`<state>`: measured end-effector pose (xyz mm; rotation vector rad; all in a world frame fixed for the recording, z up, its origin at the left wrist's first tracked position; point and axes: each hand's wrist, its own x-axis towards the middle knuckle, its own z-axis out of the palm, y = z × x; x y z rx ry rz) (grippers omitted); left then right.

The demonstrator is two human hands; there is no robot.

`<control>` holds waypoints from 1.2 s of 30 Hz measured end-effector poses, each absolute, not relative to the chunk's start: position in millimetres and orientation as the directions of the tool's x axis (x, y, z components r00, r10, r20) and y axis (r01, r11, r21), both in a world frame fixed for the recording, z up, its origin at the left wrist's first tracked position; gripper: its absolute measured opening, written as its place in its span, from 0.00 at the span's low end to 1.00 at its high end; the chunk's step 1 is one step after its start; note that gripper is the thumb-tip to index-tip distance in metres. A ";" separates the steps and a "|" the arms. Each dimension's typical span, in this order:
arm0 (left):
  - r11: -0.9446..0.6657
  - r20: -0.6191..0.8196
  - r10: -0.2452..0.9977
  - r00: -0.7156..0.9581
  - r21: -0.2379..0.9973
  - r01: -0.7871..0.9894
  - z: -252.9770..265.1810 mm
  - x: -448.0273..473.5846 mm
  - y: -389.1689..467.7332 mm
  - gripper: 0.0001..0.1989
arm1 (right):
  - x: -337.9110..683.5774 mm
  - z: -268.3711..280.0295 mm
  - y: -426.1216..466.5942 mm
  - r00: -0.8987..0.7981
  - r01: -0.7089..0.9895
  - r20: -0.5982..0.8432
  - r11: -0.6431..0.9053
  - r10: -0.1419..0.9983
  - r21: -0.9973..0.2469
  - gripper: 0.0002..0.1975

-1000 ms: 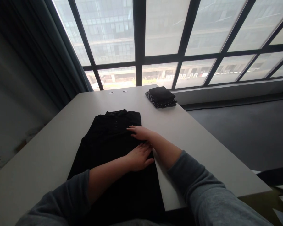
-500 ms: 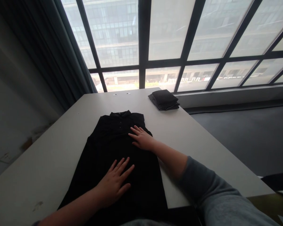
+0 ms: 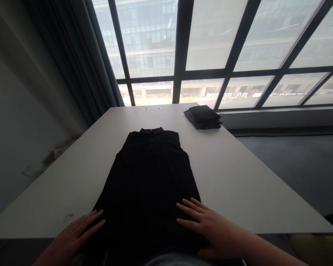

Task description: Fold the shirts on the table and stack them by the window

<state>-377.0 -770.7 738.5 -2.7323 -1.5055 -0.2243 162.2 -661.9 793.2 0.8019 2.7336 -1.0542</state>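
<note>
A black collared shirt point(image 3: 150, 177) with a short button placket lies flat on the white table point(image 3: 233, 184), its collar toward the window and its lower part at the near edge. My left hand point(image 3: 77, 232) touches the shirt's left side near the bottom, fingers stretched out. On the lower right side rests my right hand point(image 3: 208, 225), fingers spread on the cloth. Neither hand grips the fabric as far as I can see. The shirt's sleeves do not show, and its bottom end is lost in the dark at the near edge.
A stack of folded dark and striped clothes point(image 3: 203, 117) sits at the table's far right corner. Behind the table stands a large window point(image 3: 205, 37) with a dark frame. A dark curtain point(image 3: 83, 55) hangs at the left. A grey smudge point(image 3: 69, 218) marks the tabletop.
Both hands have come down toward the near edge: my left hand from the shirt's middle to its left side, my right from the chest to the lower right. The view has shifted left.
</note>
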 end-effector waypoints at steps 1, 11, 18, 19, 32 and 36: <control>-0.545 0.163 0.831 0.532 0.048 0.837 740.6 -379.6 -772.4 0.45 | 165.5 790.2 -664.1 -0.849 0.522 -0.281 0.626 0.448 -0.580 0.53; -0.505 0.318 0.847 0.426 0.230 0.832 754.1 -380.4 -789.7 0.22 | 197.4 749.6 -697.5 -0.820 0.474 0.087 0.758 0.565 -0.449 0.27; -0.353 0.252 0.928 0.275 0.363 0.862 760.0 -401.2 -808.4 0.14 | 207.7 756.2 -708.6 -0.600 0.496 0.308 0.645 0.738 -0.581 0.16; -0.351 0.238 0.931 0.276 0.375 0.858 762.8 -402.3 -809.4 0.13 | 207.5 760.1 -709.1 -0.593 0.488 0.315 0.642 0.741 -0.591 0.16; -0.402 0.270 0.883 0.385 0.008 0.916 721.3 -389.7 -840.1 0.20 | 219.7 730.0 -728.1 -0.786 0.556 0.284 0.828 0.550 -0.064 0.30; -0.344 0.285 0.887 0.362 -0.114 0.932 708.4 -386.4 -841.5 0.31 | 222.7 708.9 -729.7 -0.760 0.569 0.376 0.823 0.531 -0.012 0.31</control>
